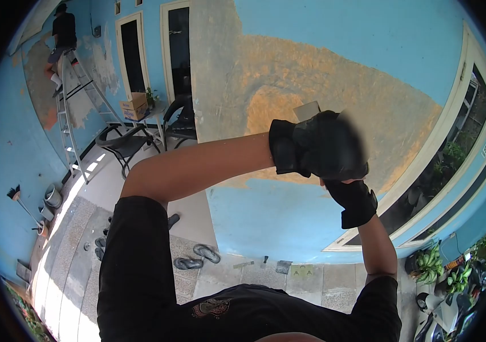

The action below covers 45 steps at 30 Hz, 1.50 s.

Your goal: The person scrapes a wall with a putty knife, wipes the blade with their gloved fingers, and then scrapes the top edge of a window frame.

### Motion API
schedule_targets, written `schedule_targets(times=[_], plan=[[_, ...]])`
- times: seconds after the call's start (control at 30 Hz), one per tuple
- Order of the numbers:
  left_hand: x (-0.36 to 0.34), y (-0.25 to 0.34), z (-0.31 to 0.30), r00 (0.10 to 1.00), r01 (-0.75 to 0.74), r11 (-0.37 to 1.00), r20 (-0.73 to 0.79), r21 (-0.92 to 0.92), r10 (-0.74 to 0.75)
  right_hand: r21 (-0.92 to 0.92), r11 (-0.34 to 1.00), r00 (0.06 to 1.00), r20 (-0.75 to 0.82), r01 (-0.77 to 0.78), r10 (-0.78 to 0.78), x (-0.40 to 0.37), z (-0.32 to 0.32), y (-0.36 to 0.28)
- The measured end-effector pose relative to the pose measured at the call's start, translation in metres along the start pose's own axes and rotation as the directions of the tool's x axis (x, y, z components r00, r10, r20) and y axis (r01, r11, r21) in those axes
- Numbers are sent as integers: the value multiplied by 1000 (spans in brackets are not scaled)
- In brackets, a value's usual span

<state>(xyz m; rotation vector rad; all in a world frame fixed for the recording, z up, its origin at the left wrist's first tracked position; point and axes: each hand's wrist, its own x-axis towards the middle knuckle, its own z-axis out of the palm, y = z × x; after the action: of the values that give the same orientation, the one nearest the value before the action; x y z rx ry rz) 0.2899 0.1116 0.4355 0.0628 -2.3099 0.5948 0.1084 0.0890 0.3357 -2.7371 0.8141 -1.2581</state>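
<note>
Both raised, left hand [318,147] over right hand [354,198]

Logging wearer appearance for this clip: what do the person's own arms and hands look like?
Both the left hand and right hand wear black gloves with wide strapped wrist cuffs. Forearms are bare. Short black sleeves of a black shirt with a small pale chest emblem cover the upper arms.

You have two gloved hands raised, the left hand [311,147] and the right hand [350,192]. You see one ladder [70,117], one person [63,28], two chairs [123,145] [180,121], two doorways [131,54] [179,48], one cardboard box [134,105] and two sandals [188,263] [207,253].
</note>
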Motion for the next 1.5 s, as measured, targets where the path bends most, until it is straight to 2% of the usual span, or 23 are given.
schedule_targets(times=[0.03, 0.07, 0.1, 0.17, 0.23, 0.27, 0.3, 0.37, 0.43, 0.5, 0.63, 0.7, 0.8, 0.83, 0.9, 0.97, 1.03, 1.1, 1.3, 1.33, 1.37, 1.43, 1.5], plan=[[10, -5, -5, 999, -23, 993, 28, 118, 20, 0, 1000, 1000, 0, 8, -8, 9, -7, -1], [18, -11, -10, 999, -47, 986, 29, 160, 43, 232, 955, 982, 68, -186, 175, 18, -17, -8], [23, -19, -11, 999, -44, 985, 30, 165, 39, 435, 818, 927, 177, -376, 331, 27, -28, -16], [31, -34, -10, 997, -68, 969, 54, 239, 56, 368, 835, 913, 147, -408, 382, 39, -40, -17], [38, -45, -7, 991, -22, 958, 132, 286, -17, 347, 849, 917, 183, -398, 356, 45, -51, 2], [41, -50, -5, 988, -145, 935, 90, 324, 122, 385, 877, 957, 97, -289, 273, 45, -51, 20], [43, -53, -2, 964, -262, 892, 57, 367, 260, 387, 875, 957, 101, -290, 272, 51, -57, 22], [43, -49, 5, 956, -264, 867, -4, 422, 293, 28, 990, 972, -195, 136, -128, 63, -72, 20], [44, -49, 14, 935, -276, 843, -74, 462, 347, 106, 989, 986, -142, 102, -87, 59, -87, 46], [41, -52, 22, 969, -157, 889, -105, 430, 222, -78, 995, 994, 87, -56, 63, 57, -105, 59], [44, -62, 26, 985, -159, 845, 26, 511, 169, -93, 990, 993, 40, -107, 112, 54, -113, 55], [49, -51, 24, 993, -61, 795, 114, 604, -10, -87, 993, 996, 22, -82, 84, 56, -113, 58], [59, -43, 22, 973, 34, 786, 160, 617, -168, -49, 999, 1000, -23, -17, 16, 58, -109, 65], [62, -45, 19, 975, 28, 794, 159, 607, -156, -7, 999, 998, -43, 37, -37, 59, -107, 67], [66, -51, 15, 956, 67, 847, 210, 527, -206, -35, 999, 999, -35, -5, 4, 60, -112, 65], [69, -56, 18, 963, 25, 853, 216, 521, -160, -58, 996, 998, -30, -61, 60, 56, -114, 61], [74, -61, 23, 973, -14, 860, 205, 511, -107, -148, 989, 996, -91, 12, -25, 50, -121, 56], [80, -67, 28, 978, -88, 829, 205, 553, -34, -218, 976, 997, -77, -14, -3, 44, -133, 54], [101, -76, 58, 985, -147, 777, 166, 612, 55, -382, 922, 997, -49, -66, 52, 25, -160, 61], [105, -77, 60, 987, -140, 821, 139, 553, 75, -377, 923, 996, -57, -80, 63, 22, -165, 64], [110, -75, 64, 988, -139, 825, 136, 548, 76, -369, 925, 995, -69, -86, 65, 22, -169, 68], [127, -68, 65, 964, -70, 816, 248, 573, -92, -391, 918, 998, -42, -67, 55, 22, -183, 82], [137, -75, 67, 960, -140, 766, 276, 627, -50, -347, 937, 999, 39, 23, -10, 25, -201, 100]])
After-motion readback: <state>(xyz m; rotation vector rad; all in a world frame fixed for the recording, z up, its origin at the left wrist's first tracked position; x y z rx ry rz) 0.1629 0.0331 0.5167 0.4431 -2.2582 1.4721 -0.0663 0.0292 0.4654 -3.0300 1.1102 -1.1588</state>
